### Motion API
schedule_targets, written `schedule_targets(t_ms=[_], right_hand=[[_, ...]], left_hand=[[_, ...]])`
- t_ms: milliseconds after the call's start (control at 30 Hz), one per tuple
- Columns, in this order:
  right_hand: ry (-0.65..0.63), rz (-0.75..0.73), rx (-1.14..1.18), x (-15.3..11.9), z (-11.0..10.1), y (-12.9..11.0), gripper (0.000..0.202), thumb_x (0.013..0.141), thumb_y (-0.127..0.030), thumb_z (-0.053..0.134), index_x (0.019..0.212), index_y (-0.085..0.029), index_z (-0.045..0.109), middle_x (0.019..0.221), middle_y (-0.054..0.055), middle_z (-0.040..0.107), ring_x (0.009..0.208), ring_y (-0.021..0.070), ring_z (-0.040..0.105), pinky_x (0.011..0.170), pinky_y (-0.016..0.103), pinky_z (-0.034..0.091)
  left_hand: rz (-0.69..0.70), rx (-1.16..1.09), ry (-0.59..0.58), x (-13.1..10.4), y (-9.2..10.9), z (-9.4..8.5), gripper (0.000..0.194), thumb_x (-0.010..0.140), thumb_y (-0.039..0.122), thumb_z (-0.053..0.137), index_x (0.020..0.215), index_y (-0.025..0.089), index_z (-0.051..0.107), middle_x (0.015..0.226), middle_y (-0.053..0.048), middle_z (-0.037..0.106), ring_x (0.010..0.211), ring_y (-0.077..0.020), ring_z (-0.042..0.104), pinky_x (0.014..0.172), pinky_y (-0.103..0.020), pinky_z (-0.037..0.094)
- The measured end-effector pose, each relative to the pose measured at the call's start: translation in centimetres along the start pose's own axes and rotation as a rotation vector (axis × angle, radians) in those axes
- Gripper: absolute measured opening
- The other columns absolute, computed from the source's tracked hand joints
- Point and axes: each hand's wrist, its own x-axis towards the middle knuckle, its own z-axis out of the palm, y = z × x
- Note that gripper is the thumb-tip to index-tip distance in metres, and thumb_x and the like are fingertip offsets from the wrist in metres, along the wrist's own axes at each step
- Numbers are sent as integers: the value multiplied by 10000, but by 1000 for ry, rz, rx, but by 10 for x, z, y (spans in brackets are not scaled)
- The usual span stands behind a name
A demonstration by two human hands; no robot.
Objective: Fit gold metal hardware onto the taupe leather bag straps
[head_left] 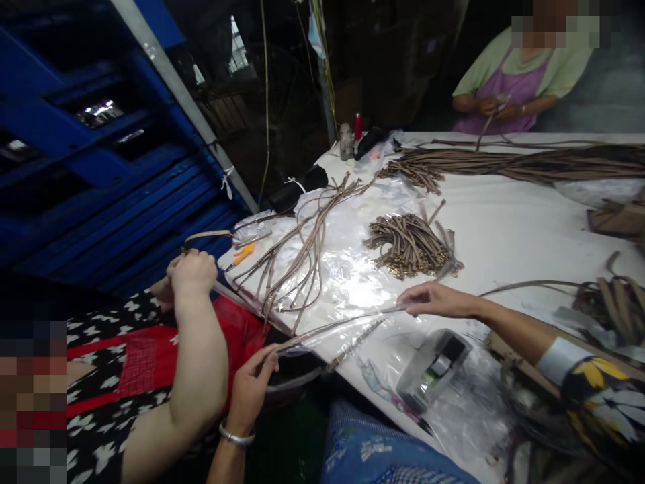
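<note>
A narrow brown strap (pixel 332 327) stretches between my two hands over the near edge of the table. My left hand (pixel 254 380), with a bracelet at the wrist, pinches its left end between thumb and fingers. Farther right, my right hand (pixel 436 299) grips the other end with thumb and fingertips above the plastic-covered tabletop. Below the strap, a second strap piece with a metal fitting (pixel 334 363) hangs at the table edge. Just beyond my hands lie a loose spread of long straps (pixel 317 235) and a bundle of short straps with metal ends (pixel 410 245).
At left, a co-worker's hands (pixel 194 272) work on a strap beside orange-handled snips (pixel 245 253). Another person (pixel 519 101) stands across the white table (pixel 498 228). Long straps (pixel 504 163) lie along the far side. A clear plastic box (pixel 433 370) is near my right forearm.
</note>
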Motion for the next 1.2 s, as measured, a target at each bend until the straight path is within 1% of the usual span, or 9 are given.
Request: schedule_targets(t_ms=[67,167,267,400,600,700,867,967,1200], right_hand=[[-89,16,42,3,20,-25,529,822,-570,617,1089,-125,719,908,87,716,753,183,636,692,291,508],[-155,19,119,15,59,-68,498,806,-545,652,1082,-139,730,871,75,711,699,164,609,653,276,495],[-232,-82,120,31,107,-118,434,805,-516,670,1029,-152,745,861,59,715,731,173,620,682,265,484],[-430,-185,72,45,159,-165,386,831,-505,646,981,-164,746,827,34,706,743,175,616,692,252,461],[-456,-45,33,39,190,-169,406,839,-526,619,867,-136,730,710,20,641,625,140,551,584,233,430],[-438,18,127,34,206,-174,422,843,-539,613,826,-131,720,694,23,634,590,123,541,566,229,436],[-384,113,305,30,236,-202,418,775,-550,688,828,-137,724,731,33,675,579,116,566,574,240,461],[-397,156,377,26,247,-218,433,765,-552,700,842,-125,710,707,36,678,531,107,565,532,236,460],[-370,228,486,17,260,-232,483,810,-587,640,781,-108,693,713,55,690,502,87,573,542,222,485]], left_hand=[[-83,-1,0,-26,-18,-25,505,792,560,633,1071,147,713,793,-42,700,810,-220,638,814,-313,491],[-201,-117,-177,-62,-27,-39,584,843,625,519,1166,165,674,968,-84,724,886,-245,657,847,-346,500],[-234,-333,-439,-87,-10,-22,635,929,626,304,1249,170,610,977,-103,727,868,-229,679,838,-352,505],[-43,-346,-660,-99,17,-4,522,930,556,410,1070,133,681,747,-58,685,645,-152,607,655,-250,466],[108,-131,-518,-122,1,-64,383,923,397,500,709,147,696,677,-21,641,641,-131,544,640,-220,391],[90,-102,-496,-135,-14,-88,351,916,388,509,757,149,713,716,-32,675,600,-125,545,625,-229,405],[17,-362,-654,-145,-18,-85,450,888,475,541,1138,119,659,838,-95,714,574,-125,594,595,-235,450],[22,-481,-715,-145,-12,-77,471,893,509,523,1086,102,659,818,-103,708,535,-103,580,524,-198,408],[95,-467,-622,-145,-4,-82,393,884,462,562,988,113,712,767,-74,702,463,-52,432,457,-173,320]])
